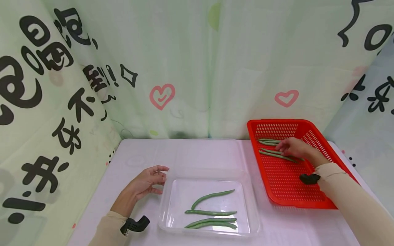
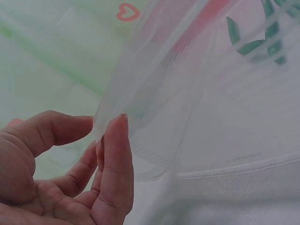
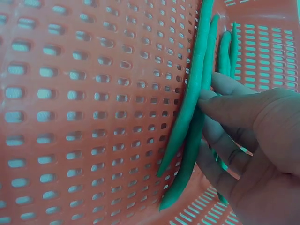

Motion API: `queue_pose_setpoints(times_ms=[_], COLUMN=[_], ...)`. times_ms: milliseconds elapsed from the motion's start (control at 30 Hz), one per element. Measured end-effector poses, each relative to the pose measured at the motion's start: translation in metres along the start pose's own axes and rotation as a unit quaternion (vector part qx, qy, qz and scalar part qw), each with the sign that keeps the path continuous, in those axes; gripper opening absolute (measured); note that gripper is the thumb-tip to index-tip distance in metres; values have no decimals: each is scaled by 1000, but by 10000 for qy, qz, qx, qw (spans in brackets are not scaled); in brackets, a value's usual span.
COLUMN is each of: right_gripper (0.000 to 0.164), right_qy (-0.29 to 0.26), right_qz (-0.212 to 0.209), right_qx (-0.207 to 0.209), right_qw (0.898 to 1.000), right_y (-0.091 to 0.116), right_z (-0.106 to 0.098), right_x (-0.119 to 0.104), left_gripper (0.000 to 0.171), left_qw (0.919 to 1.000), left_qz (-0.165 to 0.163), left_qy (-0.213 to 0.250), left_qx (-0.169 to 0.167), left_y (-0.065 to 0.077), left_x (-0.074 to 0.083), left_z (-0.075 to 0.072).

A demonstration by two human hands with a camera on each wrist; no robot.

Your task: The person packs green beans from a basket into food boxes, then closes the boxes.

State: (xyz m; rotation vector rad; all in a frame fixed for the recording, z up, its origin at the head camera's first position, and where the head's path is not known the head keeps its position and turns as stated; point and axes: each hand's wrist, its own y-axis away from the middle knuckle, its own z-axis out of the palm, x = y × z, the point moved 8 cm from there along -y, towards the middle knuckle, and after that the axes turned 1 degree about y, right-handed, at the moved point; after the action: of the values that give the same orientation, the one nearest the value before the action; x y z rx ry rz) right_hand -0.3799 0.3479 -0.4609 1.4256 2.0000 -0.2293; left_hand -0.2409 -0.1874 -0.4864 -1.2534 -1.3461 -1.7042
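Note:
In the head view, my right hand [image 1: 290,147] reaches into the red basket [image 1: 271,186]. Its thumb and fingers close on one of two long green beans [image 3: 190,105] lying side by side, as the right wrist view shows. More green beans [image 3: 225,51] lie just beyond the fingers. On the left, my left hand [image 1: 150,181] is at the side of a clear plastic bin [image 1: 255,205], its fingertips right at the rim and the fingers loosely bent. Inside the bin several green beans [image 1: 212,213] lie roughly crosswise.
Both containers stand on a white-covered table [image 1: 147,153], the basket to the right of the bin and farther back. A pale green printed curtain [image 1: 191,68] hangs behind and at both sides. Each wrist carries a black strap device [image 1: 136,223].

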Motion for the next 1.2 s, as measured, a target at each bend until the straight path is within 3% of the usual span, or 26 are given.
queue_pose_setpoints(times_ms=[333, 700, 1200], right_gripper=[17, 20, 25], right_qy=[321, 517, -126], right_qz=[-136, -531, -599], right_qx=[-48, 252, 517], right_qw=[9994, 9969, 9968], right_y=[0, 9, 21], right_z=[-2, -11, -21], right_x=[-4, -31, -48], left_gripper=[50, 50, 50], left_qw=[10000, 10000, 10000], left_qz=[28, 11, 14], left_qy=[-12, -39, -51], left_qx=[-37, 11, 40], left_y=[1, 2, 3], left_x=[0, 2, 2], left_z=[0, 0, 1])
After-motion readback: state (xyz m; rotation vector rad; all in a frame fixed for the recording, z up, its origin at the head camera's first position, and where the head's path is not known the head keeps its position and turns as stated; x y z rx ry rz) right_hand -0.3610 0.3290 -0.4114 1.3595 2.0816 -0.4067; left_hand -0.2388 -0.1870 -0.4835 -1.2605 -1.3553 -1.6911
